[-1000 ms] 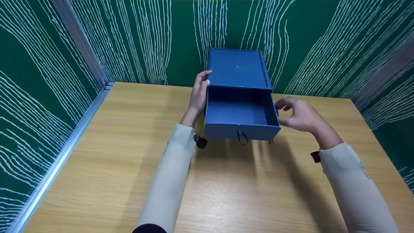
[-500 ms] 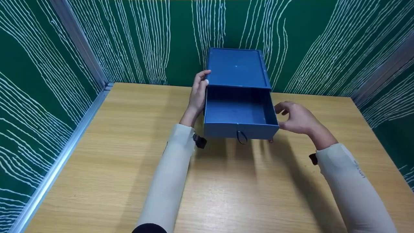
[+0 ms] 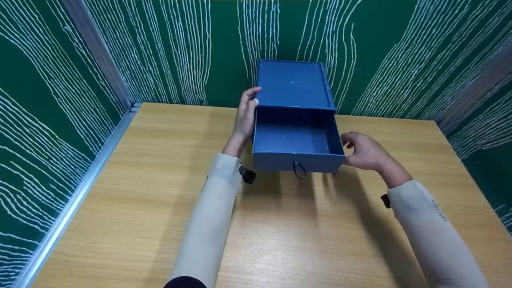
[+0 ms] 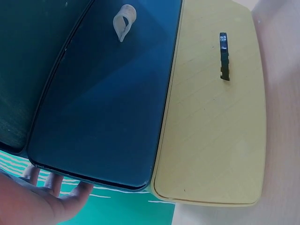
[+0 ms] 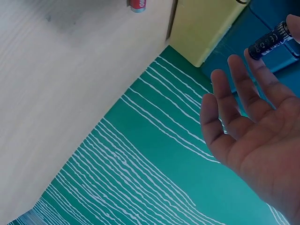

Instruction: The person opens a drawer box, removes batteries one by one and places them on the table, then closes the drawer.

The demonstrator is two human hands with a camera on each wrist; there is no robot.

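Note:
A blue drawer cabinet (image 3: pixel 294 84) stands against the back wall, its top drawer (image 3: pixel 294 162) pulled out with bare floor showing. My left hand (image 3: pixel 245 118) lies along the cabinet's left side, fingertips at the top edge; the left wrist view shows its fingers (image 4: pixel 70 199) touching the blue body. Beside the drawer's right wall is my right hand (image 3: pixel 364 154). In the right wrist view it pinches a dark battery (image 5: pixel 269 43) with white lettering between thumb and index finger, the other fingers spread. The head view hides the battery.
Below the blue drawers is a yellow drawer (image 4: pixel 213 117) with a black loop handle (image 4: pixel 224 56). A white loop (image 4: pixel 124 22) hangs on a blue drawer. A small red cylinder (image 5: pixel 138 4) is on the wooden table (image 3: pixel 140 192). Green walls (image 3: pixel 224 52) enclose the table.
My right hand has shifted slightly towards me along the drawer's right side. A purple patch seen by its fingers a second ago is now hidden. The left hand stays put.

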